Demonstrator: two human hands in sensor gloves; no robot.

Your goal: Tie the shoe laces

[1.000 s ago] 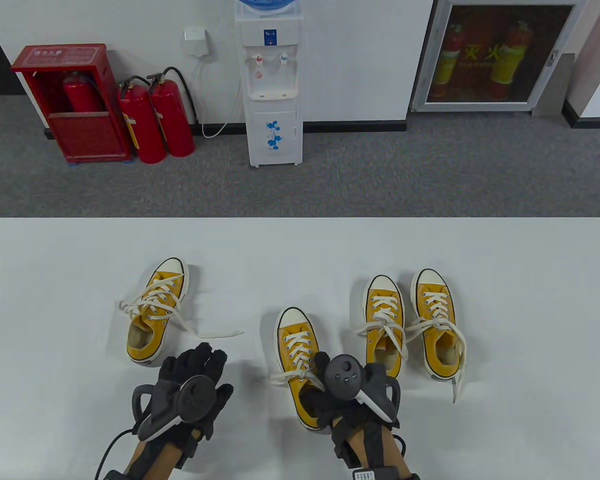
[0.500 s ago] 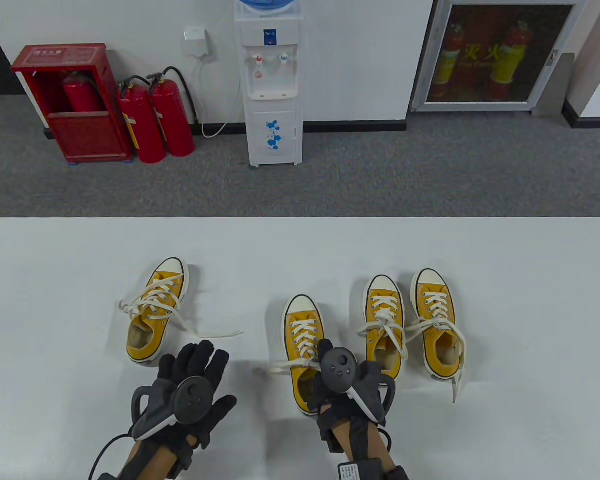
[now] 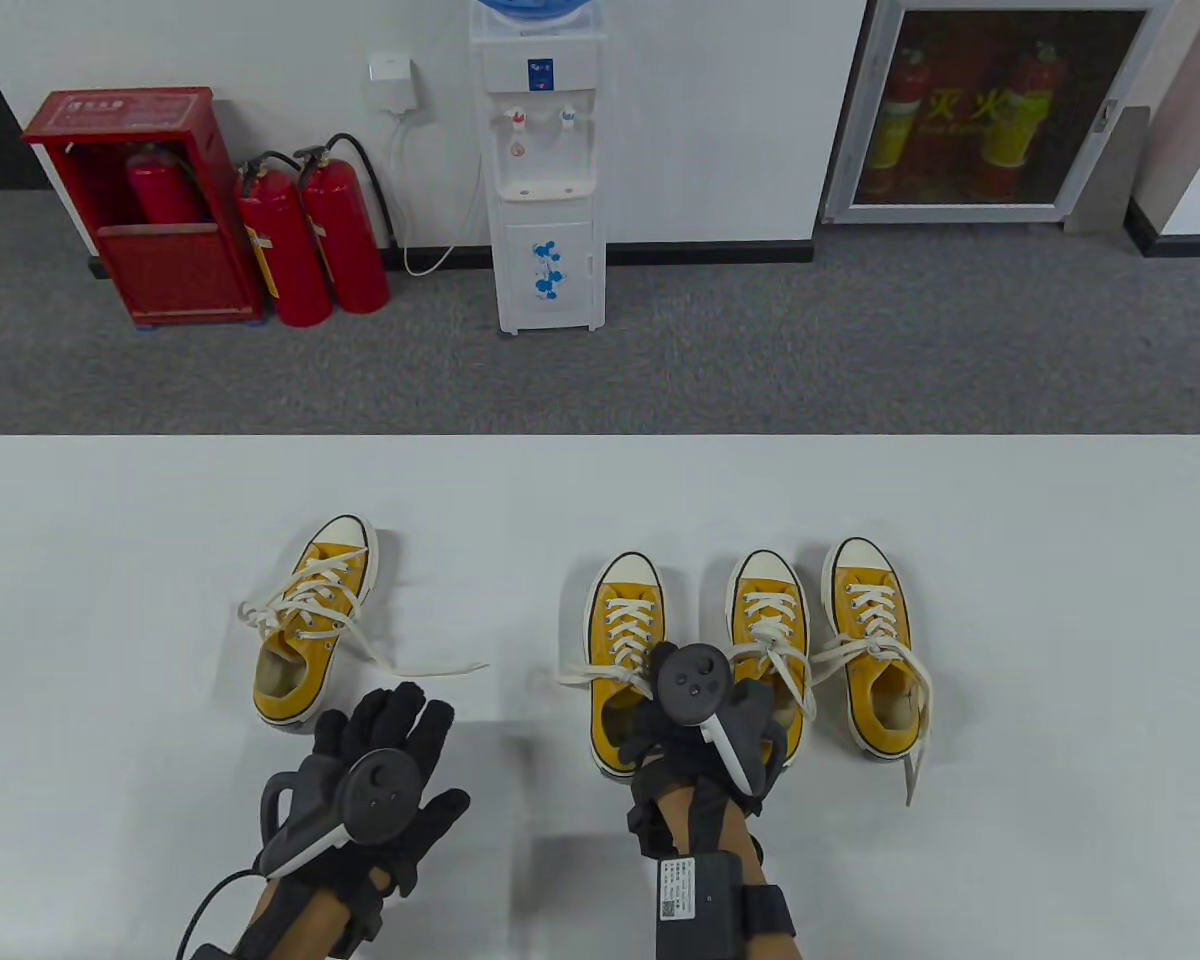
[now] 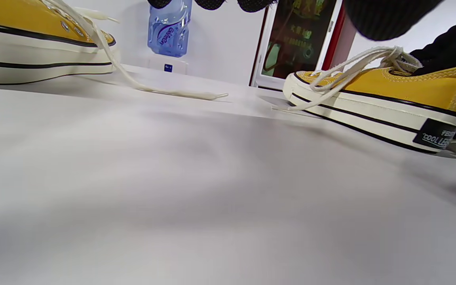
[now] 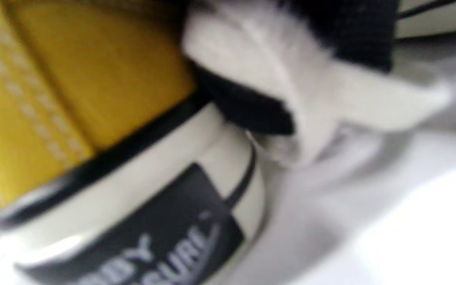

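The right hand (image 3: 695, 735) grips the heel of the third shoe (image 3: 625, 660), probably to line it beside the pair; the left hand (image 3: 380, 765) rests flat with fingers apart on the tabletop (image 3: 110, 600).

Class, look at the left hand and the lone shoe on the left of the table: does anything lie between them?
Nothing visible does. The left hand is open just short of the shoe; only bare table separates them, with a loose lace trailing nearby.
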